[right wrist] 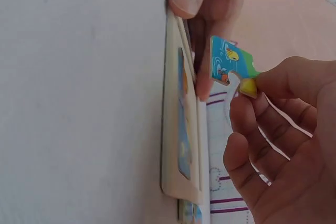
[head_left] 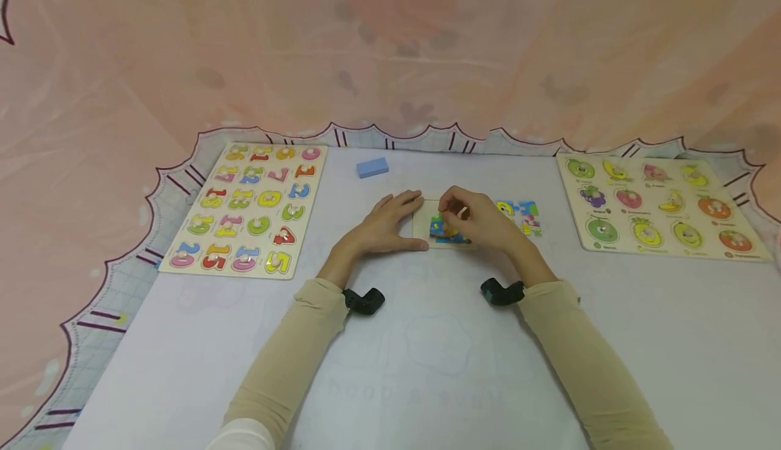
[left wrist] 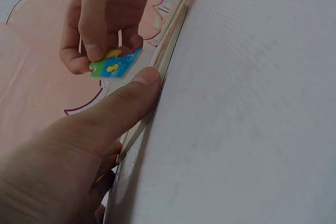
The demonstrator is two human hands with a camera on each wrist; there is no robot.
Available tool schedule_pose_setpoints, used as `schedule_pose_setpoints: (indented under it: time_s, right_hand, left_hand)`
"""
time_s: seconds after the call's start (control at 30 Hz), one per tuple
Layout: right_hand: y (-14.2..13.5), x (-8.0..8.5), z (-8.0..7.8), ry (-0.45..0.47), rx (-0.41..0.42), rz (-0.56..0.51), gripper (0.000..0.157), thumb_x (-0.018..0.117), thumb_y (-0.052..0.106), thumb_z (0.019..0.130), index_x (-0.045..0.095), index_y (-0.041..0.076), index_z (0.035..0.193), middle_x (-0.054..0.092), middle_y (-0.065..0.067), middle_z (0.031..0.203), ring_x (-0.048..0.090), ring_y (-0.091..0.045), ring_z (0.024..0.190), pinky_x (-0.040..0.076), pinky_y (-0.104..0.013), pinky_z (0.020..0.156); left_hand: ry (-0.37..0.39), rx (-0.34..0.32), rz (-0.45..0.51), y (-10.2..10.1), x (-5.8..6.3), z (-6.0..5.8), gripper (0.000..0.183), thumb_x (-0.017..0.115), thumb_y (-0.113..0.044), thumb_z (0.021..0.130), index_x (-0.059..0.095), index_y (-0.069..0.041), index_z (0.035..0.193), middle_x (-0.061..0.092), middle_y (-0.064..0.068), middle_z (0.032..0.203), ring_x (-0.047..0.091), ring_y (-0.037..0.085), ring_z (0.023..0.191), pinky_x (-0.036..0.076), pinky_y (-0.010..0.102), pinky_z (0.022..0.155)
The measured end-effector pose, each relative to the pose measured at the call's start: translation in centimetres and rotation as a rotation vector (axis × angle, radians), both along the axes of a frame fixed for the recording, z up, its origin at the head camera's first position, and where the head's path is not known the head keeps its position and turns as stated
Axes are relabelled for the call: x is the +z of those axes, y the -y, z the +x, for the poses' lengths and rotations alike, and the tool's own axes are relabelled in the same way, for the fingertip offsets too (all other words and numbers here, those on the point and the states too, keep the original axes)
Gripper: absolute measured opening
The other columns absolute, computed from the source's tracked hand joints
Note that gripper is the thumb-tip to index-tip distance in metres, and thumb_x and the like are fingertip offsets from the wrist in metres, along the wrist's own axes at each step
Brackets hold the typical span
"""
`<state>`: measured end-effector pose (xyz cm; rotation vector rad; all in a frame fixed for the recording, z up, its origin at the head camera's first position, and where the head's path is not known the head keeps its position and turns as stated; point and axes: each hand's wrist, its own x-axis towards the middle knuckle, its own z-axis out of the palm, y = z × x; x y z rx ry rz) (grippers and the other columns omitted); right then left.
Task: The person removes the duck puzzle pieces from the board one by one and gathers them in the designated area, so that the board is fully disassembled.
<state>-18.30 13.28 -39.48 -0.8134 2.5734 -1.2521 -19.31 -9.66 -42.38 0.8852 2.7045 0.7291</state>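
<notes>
My right hand (head_left: 482,218) pinches a jigsaw piece (right wrist: 227,59) between thumb and fingertips. It is blue and green with a yellow knob and small duck-like figures. The piece is held tilted above a small wooden puzzle tray (head_left: 422,225), where part of a blue picture (right wrist: 184,124) lies inside the raised rim. My left hand (head_left: 384,225) rests at the tray's left end, thumb (left wrist: 126,98) stretched along the near edge and fingers reaching toward the far corner. More colourful jigsaw pieces (head_left: 528,217) lie right of the tray, partly hidden behind my right hand.
A wooden number board (head_left: 244,213) lies at the left, and a wooden fruit board (head_left: 662,209) at the right. Beyond my left hand sits a blue block (head_left: 372,167). Patterned cloth (head_left: 281,77) hangs behind the white tabletop (head_left: 427,369).
</notes>
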Motion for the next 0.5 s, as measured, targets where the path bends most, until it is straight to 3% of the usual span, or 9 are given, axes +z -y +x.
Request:
schedule_pose_setpoints:
  time_s: [0.5]
  right_hand:
    - [-3.4, 0.4, 0.2, 0.020, -0.112, 0.037, 0.010, 0.056, 0.014, 0.094, 0.057, 0.008, 0.101, 0.062, -0.008, 0.097, 0.056, -0.019, 0.090, 0.046, -0.031, 0.078]
  left_hand:
    - [0.001, 0.008, -0.008, -0.1, -0.1, 0.1, 0.091, 0.070, -0.051, 0.078, 0.029, -0.011, 0.149, 0.021, 0.002, 0.158, 0.013, 0.019, 0.148, 0.003, 0.037, 0.121]
